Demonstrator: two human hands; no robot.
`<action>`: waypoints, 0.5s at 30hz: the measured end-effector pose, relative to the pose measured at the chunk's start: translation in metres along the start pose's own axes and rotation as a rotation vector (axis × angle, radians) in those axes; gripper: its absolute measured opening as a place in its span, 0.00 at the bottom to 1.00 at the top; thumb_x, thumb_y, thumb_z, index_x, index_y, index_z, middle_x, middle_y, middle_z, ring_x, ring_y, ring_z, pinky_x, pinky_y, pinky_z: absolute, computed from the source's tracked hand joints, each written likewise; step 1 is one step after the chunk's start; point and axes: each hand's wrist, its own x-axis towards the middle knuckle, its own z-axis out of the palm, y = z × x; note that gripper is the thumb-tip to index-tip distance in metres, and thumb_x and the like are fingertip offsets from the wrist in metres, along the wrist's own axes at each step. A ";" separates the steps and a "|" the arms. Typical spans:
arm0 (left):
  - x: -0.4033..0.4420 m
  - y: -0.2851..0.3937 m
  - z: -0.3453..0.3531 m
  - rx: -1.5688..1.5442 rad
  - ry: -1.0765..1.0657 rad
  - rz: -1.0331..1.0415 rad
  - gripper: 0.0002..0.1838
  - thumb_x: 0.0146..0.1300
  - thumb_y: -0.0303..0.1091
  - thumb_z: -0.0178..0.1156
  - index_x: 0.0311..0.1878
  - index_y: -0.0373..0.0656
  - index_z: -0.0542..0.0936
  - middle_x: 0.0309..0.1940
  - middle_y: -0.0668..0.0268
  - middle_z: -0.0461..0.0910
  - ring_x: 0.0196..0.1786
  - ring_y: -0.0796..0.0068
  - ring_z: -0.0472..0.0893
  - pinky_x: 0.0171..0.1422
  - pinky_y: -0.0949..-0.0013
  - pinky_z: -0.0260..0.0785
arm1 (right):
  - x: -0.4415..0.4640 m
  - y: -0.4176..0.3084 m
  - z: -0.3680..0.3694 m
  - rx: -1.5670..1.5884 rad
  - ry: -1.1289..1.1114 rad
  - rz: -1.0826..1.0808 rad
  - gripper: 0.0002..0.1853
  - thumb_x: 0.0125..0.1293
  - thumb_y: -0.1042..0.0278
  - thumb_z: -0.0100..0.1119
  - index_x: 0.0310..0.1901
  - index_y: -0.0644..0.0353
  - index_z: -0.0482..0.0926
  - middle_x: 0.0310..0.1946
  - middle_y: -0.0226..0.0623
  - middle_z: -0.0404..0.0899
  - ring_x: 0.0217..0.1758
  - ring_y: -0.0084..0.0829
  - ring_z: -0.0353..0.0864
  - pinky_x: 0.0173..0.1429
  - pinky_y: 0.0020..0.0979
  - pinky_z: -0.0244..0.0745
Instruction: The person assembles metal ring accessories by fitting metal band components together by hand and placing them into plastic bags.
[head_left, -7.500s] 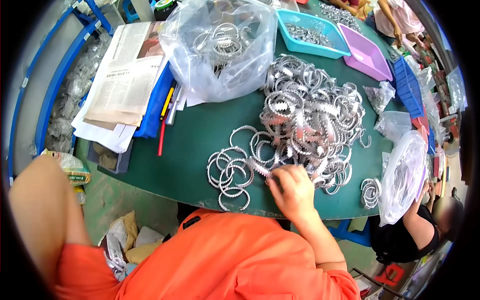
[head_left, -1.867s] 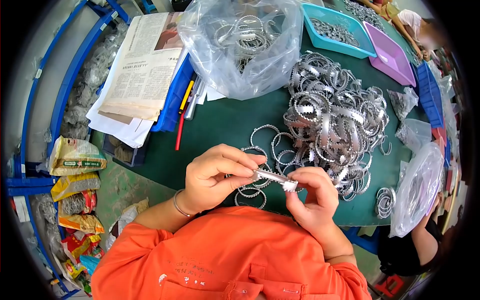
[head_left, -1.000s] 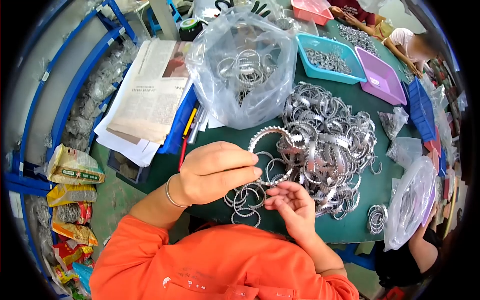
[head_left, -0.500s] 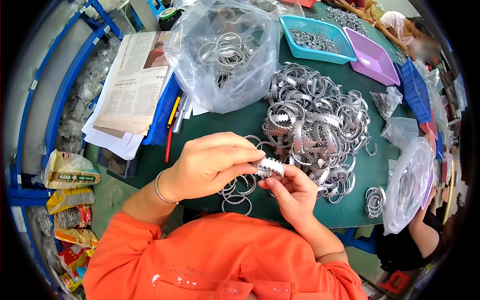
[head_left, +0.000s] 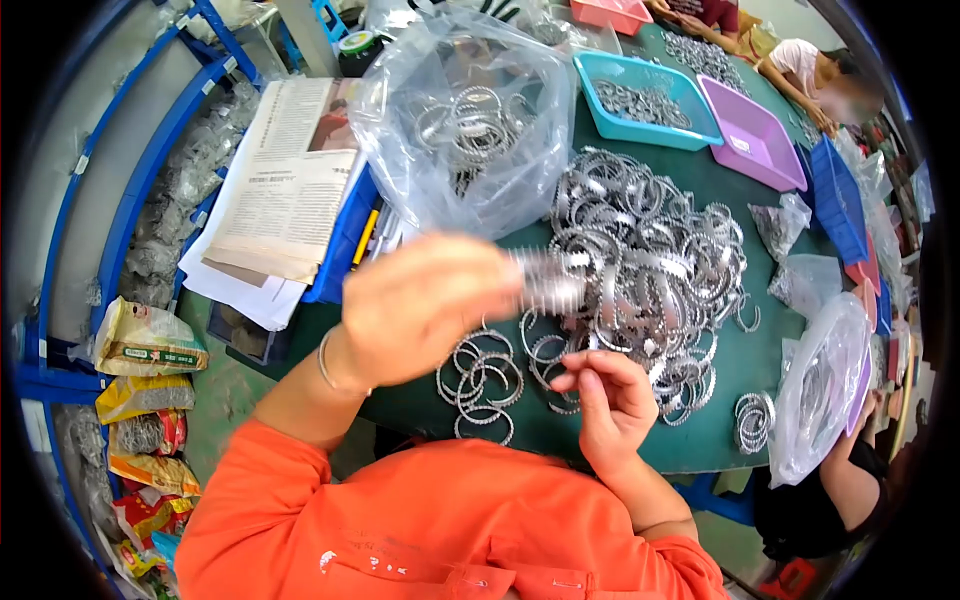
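My left hand (head_left: pixel 430 310), smeared by motion, is closed on a silver toothed metal ring (head_left: pixel 550 283) held above the near side of the heap. My right hand (head_left: pixel 612 405) is lower, over the table's near edge. Its fingers are loosely curled and apart from the thumb, with nothing visible in them. Beyond it spreads a big heap of similar toothed metal rings (head_left: pixel 650 265). Several loose rings (head_left: pixel 482 385) lie on the green table below my left hand, and a few lie beside my right fingertips.
A clear plastic bag (head_left: pixel 400 150) with rings stands behind. Newspaper (head_left: pixel 270 190) and papers lie at left. Further back are a turquoise basin (head_left: pixel 600 125) of small metal parts and a purple basin (head_left: pixel 770 170). A small ring stack (head_left: pixel 753 422) is at right. Other people sit around the table.
The ring was held between both hands. Now my right hand has let go and dropped lower, while my left hand has lifted the ring up toward the heap. The view has shifted slightly.
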 end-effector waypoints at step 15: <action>-0.082 -0.016 0.041 0.027 -0.647 -0.486 0.09 0.52 0.27 0.64 0.36 0.37 0.76 0.33 0.57 0.72 0.34 0.53 0.76 0.37 0.60 0.70 | -0.011 0.008 -0.014 -0.162 -0.097 0.104 0.06 0.63 0.85 0.48 0.39 0.68 0.75 0.39 0.41 0.75 0.34 0.24 0.79 0.39 0.23 0.77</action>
